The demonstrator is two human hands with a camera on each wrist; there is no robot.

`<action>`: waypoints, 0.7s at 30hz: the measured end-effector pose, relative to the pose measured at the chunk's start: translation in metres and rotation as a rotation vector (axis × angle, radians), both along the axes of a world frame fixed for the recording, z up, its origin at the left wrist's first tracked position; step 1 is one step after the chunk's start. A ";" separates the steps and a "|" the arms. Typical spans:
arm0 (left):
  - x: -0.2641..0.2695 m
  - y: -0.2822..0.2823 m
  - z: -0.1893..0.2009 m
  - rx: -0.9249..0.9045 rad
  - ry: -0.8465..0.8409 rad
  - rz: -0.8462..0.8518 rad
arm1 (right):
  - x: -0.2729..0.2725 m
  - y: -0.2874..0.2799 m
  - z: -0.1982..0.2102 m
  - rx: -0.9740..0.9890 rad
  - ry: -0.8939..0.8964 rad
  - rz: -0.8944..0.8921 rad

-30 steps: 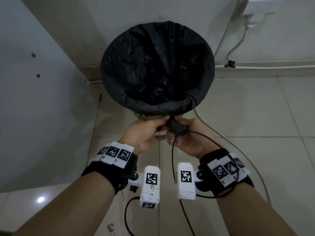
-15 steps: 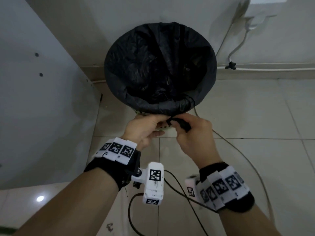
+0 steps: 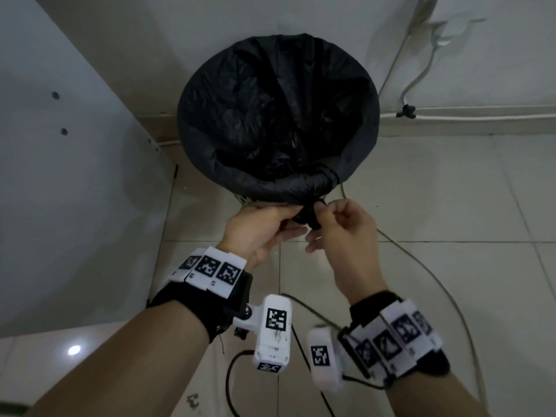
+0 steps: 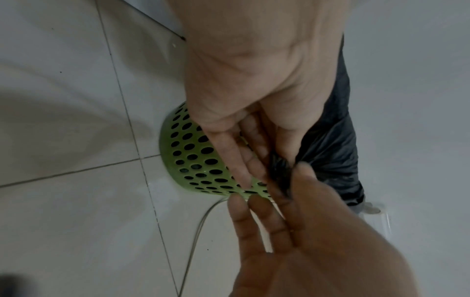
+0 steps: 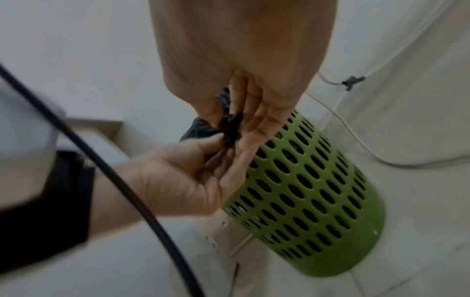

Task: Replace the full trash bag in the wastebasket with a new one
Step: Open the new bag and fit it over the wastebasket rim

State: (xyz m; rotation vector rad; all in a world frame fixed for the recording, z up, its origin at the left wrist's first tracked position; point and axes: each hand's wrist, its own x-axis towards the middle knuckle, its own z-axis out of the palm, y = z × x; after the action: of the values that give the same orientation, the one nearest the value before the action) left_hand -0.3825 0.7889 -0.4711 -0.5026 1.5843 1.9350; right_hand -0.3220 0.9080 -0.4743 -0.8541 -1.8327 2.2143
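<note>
The left hand (image 3: 264,227) pinches the bag's (image 3: 270,115) gathered black twist at the near rim of the green basket (image 5: 310,193) on the floor; the right hand (image 3: 343,233) pinches it too, other fingers (image 4: 257,223) loosely spread.

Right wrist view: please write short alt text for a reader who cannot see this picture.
Two hands pinch a bunched bit of the black trash bag beside a green perforated wastebasket: the right hand from above, the left hand from the lower left. The wastebasket stands on pale floor tiles, and a blurred black cable crosses the foreground.
</note>
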 end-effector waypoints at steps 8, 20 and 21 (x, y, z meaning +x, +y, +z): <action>0.000 0.000 0.000 0.006 -0.036 0.038 | 0.007 -0.005 -0.021 0.933 0.442 0.175; 0.006 -0.012 0.012 -0.082 0.036 -0.138 | -0.014 0.013 -0.006 0.221 -0.011 0.283; 0.007 -0.011 0.012 -0.079 0.034 -0.125 | -0.015 0.015 -0.003 -0.068 -0.080 0.302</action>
State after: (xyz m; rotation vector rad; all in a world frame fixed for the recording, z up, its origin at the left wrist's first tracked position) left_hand -0.3758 0.7777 -0.4593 -0.3948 1.6780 1.8021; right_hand -0.3373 0.9226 -0.4773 -0.7274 -2.0533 2.4649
